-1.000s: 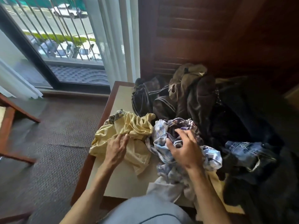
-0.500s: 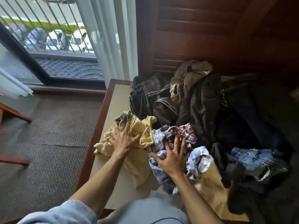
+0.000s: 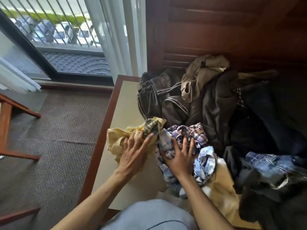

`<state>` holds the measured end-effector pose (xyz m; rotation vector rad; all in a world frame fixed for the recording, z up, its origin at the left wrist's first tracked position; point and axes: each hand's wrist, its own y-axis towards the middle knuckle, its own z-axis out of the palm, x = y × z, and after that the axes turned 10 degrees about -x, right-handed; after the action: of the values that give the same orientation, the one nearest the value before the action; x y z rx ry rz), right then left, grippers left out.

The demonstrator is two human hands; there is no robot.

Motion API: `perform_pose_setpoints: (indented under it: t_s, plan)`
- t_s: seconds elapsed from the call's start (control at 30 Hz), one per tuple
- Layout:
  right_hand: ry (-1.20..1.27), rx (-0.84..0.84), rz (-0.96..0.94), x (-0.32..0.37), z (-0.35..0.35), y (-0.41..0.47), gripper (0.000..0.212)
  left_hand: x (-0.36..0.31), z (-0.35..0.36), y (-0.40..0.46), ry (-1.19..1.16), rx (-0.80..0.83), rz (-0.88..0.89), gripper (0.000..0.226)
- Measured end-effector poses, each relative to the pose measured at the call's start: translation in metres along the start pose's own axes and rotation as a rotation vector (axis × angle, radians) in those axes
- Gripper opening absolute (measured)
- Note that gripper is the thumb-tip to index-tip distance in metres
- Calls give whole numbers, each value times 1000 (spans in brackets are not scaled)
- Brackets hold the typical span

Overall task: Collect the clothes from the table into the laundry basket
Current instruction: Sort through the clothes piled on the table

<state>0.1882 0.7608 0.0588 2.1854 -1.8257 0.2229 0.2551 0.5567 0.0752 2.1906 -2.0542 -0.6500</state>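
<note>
A pile of clothes covers the table, which has a cream top and a brown rim. My left hand lies with spread fingers on a crumpled yellow garment near the table's left edge. My right hand presses with spread fingers on a blue and purple plaid shirt beside it. Behind them lie a dark striped jacket, a khaki garment, black clothes and blue jeans. No laundry basket is in view.
Brown carpet lies to the left of the table. A wooden chair frame stands at the far left. White curtains and a glass door are behind. A dark wooden louvred wall backs the table.
Both hands have pushed forward onto the clothes with fingers spread. The yellow garment has bunched up smaller under my left hand. The camera has tilted slightly.
</note>
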Motion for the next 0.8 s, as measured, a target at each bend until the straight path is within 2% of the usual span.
perform_pose_setpoints:
  t_s: [0.03, 0.1, 0.23, 0.3, 0.37, 0.47, 0.57, 0.63, 0.8]
  plan:
    - [17, 18, 3, -1, -1, 1, 82, -7, 4, -14, -11, 63, 43, 89]
    - [28, 34, 26, 0, -9, 3, 84, -19, 2, -23, -78, 94, 14, 70]
    - [-41, -208, 36, 13, -37, 2, 69, -25, -17, 13, -101, -123, -99, 47]
    - [-39, -230, 26, 17, -43, 1, 72, -18, -13, 31, -34, -124, -201, 42]
    - [-49, -150, 17, 16, -39, 2, 73, -12, -1, 40, -37, -12, -296, 45]
    - [-99, -11, -14, 7, -19, 7, 72, -13, 23, 40, -92, 155, -341, 56]
    - [-114, 60, -37, 5, 0, 14, 73, -14, 34, 37, -38, 208, -375, 72]
    - [-142, 43, -64, 6, 8, 18, 69, -14, 37, 37, 9, 199, -373, 75]
    - [-207, -120, -183, 4, 23, 27, 54, -8, 42, 47, 58, 169, -394, 76]
